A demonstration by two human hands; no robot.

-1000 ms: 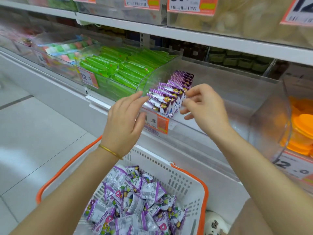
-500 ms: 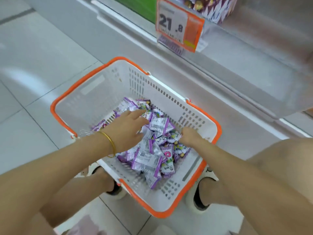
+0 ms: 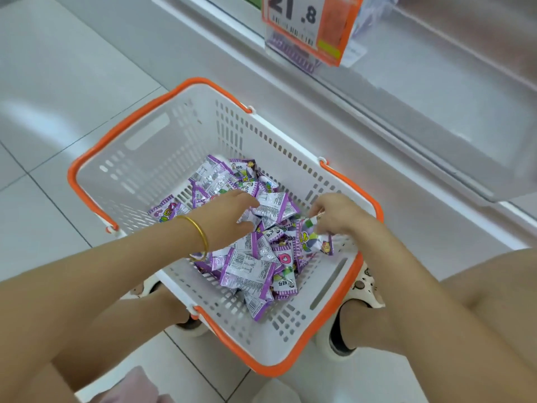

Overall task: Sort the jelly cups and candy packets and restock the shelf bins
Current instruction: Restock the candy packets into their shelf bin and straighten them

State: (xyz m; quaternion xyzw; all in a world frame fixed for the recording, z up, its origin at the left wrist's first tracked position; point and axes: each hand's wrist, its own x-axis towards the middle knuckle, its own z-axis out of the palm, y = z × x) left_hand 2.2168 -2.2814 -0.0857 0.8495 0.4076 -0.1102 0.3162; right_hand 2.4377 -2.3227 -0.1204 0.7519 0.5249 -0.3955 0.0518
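Observation:
A white basket (image 3: 162,161) with orange handles stands on the floor between my feet. A heap of purple and silver candy packets (image 3: 250,269) lies in it. My left hand (image 3: 223,219), with a gold bangle on the wrist, reaches into the heap, its fingers stretched over a silver-backed packet (image 3: 274,206) and touching it. At the basket's right side my right hand (image 3: 337,216) has curled fingers that pinch one purple candy packet (image 3: 311,241) just above the heap.
An orange price tag (image 3: 308,24) reading 21.8 hangs on the shelf edge above the basket. The clear shelf bin (image 3: 436,117) juts out at the upper right. Grey floor tiles (image 3: 58,82) lie to the left. My shoes (image 3: 361,289) flank the basket.
Both hands left the purple packets in the shelf bin and dropped into the basket. My view tipped down. The right hand now pinches a packet and lifts it slightly.

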